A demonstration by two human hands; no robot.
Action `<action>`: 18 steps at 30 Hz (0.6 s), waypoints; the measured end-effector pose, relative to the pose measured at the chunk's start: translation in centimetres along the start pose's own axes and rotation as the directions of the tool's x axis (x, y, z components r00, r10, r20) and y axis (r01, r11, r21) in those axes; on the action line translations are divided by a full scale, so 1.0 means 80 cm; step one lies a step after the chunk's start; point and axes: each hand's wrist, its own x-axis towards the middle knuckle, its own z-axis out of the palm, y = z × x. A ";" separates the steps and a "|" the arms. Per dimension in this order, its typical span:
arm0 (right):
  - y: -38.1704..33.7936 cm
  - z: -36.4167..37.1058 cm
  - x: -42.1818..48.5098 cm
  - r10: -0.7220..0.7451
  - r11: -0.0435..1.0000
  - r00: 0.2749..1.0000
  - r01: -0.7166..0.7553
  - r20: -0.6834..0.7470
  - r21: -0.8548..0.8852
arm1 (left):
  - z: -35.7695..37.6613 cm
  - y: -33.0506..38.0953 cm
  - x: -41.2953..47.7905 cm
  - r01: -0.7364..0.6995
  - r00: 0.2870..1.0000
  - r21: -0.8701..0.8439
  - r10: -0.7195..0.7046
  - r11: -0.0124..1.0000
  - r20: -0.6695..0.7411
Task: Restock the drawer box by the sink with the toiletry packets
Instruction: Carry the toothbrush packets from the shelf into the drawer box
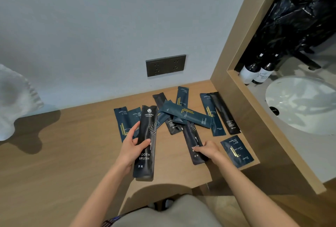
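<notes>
My left hand [133, 145] grips a long black toothbrush packet [146, 161], held upright above the wooden counter [72, 154]. My right hand [207, 149] rests on the lower end of a second black toothbrush packet [190, 134] lying on the counter, fingers closed over it. Several dark blue and black toiletry packets [187, 115] lie scattered behind both hands, some overlapping. A small square blue packet [236, 151] lies at the counter's right edge, just right of my right hand. No drawer box is in view.
A double wall socket [165, 65] sits on the wall above the packets. A wooden frame [231, 67] borders a white sink [301, 105] on the right, with two dark bottles [254, 72] beside it. A white ruffled object [12, 101] stands at far left.
</notes>
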 end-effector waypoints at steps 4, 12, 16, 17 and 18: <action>-0.018 -0.025 -0.042 -0.016 0.966 0.965 -0.053 0.263 0.253 | 0.004 -0.013 0.010 -0.041 0.999 0.064 0.042 0.997 -0.014; -0.017 -0.082 -0.119 -0.131 0.901 0.893 -0.074 0.430 0.428 | 0.035 -0.019 0.015 -0.128 0.990 0.313 0.102 0.941 0.098; -0.019 -0.082 -0.148 -0.232 0.880 0.908 0.043 0.349 0.472 | 0.060 -0.020 0.015 -0.147 0.983 0.369 0.093 0.918 0.160; -0.022 -0.078 -0.156 -0.242 0.879 0.925 0.081 0.294 0.470 | 0.067 -0.019 0.014 -0.151 0.979 0.364 0.089 0.919 0.182; -0.021 -0.071 -0.157 -0.259 0.871 0.939 0.126 0.225 0.474 | 0.073 -0.017 0.013 -0.148 0.977 0.350 0.081 0.925 0.200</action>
